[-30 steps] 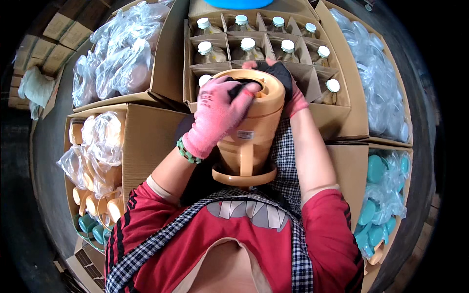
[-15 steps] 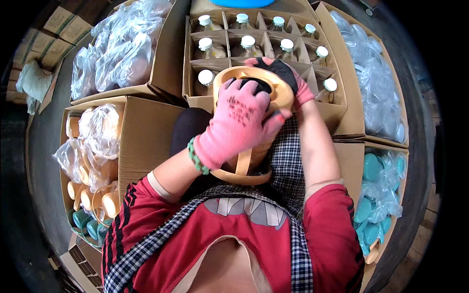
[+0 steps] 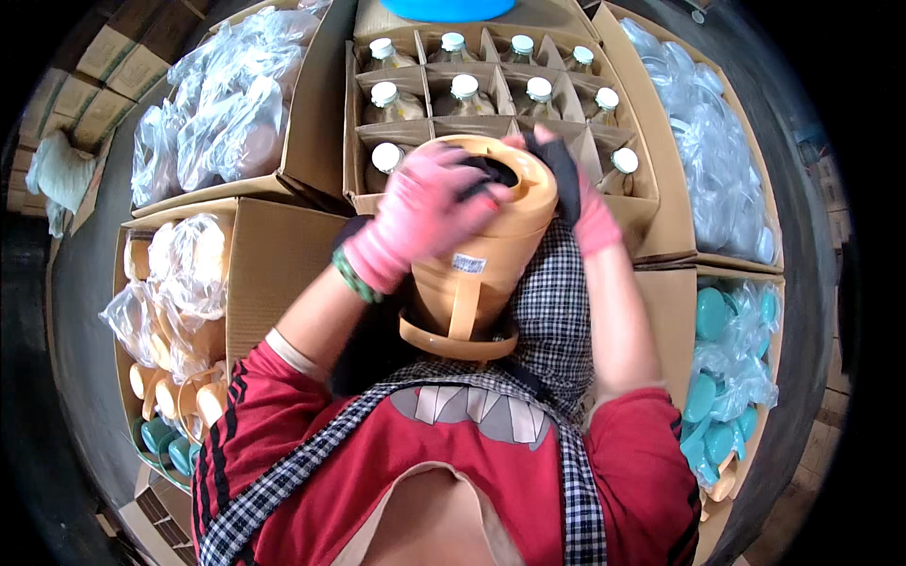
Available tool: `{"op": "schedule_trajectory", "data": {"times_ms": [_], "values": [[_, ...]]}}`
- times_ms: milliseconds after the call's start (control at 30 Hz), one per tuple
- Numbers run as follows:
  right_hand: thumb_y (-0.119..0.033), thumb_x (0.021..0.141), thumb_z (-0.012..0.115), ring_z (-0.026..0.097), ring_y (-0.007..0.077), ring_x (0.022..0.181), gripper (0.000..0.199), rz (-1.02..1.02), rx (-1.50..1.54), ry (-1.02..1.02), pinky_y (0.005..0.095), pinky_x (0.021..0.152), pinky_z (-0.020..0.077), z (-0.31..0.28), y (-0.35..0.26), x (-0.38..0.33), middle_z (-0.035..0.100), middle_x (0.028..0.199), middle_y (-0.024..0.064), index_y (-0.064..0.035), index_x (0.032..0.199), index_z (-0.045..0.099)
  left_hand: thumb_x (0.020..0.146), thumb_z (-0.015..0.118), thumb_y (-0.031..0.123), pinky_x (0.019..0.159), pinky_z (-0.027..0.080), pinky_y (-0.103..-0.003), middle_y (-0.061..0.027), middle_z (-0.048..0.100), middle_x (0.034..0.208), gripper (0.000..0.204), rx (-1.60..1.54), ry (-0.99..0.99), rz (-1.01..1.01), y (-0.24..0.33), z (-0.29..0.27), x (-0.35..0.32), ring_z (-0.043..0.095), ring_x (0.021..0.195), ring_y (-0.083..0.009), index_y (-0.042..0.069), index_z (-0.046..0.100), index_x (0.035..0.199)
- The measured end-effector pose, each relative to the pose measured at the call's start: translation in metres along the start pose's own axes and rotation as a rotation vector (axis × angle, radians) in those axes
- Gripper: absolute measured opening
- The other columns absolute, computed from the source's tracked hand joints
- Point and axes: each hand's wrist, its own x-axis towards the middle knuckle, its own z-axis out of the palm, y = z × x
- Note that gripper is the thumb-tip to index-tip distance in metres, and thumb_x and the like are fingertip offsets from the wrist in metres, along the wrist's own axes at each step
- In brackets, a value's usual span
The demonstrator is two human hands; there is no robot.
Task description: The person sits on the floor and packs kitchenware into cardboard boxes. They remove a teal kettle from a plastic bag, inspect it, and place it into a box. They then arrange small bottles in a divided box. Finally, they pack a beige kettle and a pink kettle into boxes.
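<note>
A peach-coloured plastic jug with a side handle, a small label and a wide round foot leans on my lap, its ringed opening away from me. My left hand, in a pink glove with dark finger pads, lies over the near left of the top ring, its fingers curled at the dark opening. On the far right side of the ring, my right hand in a pink and black glove cups the edge. Both hands are somewhat blurred, and the right fingertips are hard to make out. Part of the opening is hidden by the left fingers.
Ahead stands a divided carton of clear bottles with white caps. Bagged clear parts fill cartons at far left and far right. Peach and teal parts sit in the near left carton, teal ones at right.
The jug's top ring, tilted before, now lies level with the body, and the label and handle show. My left hand has shifted slightly left and up; my right hand has moved to the ring's side.
</note>
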Motion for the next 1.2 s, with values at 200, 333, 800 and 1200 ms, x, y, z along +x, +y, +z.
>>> {"op": "schedule_trajectory", "data": {"times_ms": [200, 333, 800, 1200], "values": [[-0.022, 0.083, 0.046, 0.055, 0.0196, 0.091, 0.035, 0.131, 0.239, -0.307, 0.0286, 0.081, 0.0444, 0.02, -0.01, 0.008, 0.056, 0.1, 0.0136, 0.004, 0.106, 0.05, 0.072, 0.062, 0.02, 0.055, 0.043, -0.032, -0.0108, 0.054, 0.061, 0.023, -0.028, 0.223, 0.0, 0.006, 0.017, 0.005, 0.052, 0.057, -0.0285, -0.001, 0.057, 0.062], [-0.024, 0.081, 0.046, 0.055, 0.0171, 0.091, 0.036, -0.117, -0.287, 0.106, 0.0271, 0.084, 0.0417, 0.025, 0.013, -0.014, 0.057, 0.1, 0.0124, 0.0054, 0.102, 0.054, 0.073, 0.059, 0.019, 0.054, 0.041, -0.028, -0.0117, 0.055, 0.063, 0.022, -0.468, -0.062, -0.211, -0.063, -0.012, -0.011, 0.053, 0.057, -0.0214, -0.003, 0.06, 0.068], [-0.027, 0.079, 0.049, 0.054, 0.0188, 0.088, 0.037, -0.117, -0.215, 0.04, 0.0262, 0.082, 0.0409, 0.021, 0.014, -0.014, 0.059, 0.095, 0.0116, 0.0046, 0.095, 0.058, 0.074, 0.061, 0.019, 0.055, 0.043, -0.027, -0.0132, 0.056, 0.065, 0.021, -0.418, -0.046, -0.215, -0.062, -0.003, -0.014, 0.055, 0.06, -0.0227, -0.001, 0.059, 0.068], [-0.033, 0.078, 0.055, 0.055, 0.0183, 0.085, 0.042, -0.017, -0.237, 0.057, 0.0252, 0.081, 0.041, 0.027, 0.0, -0.026, 0.058, 0.093, 0.0096, 0.001, 0.103, 0.054, 0.076, 0.058, 0.015, 0.054, 0.043, -0.022, -0.0049, 0.055, 0.059, 0.019, -0.518, 0.045, -0.378, -0.073, 0.009, -0.014, 0.052, 0.056, -0.0098, -0.001, 0.06, 0.067]]}}
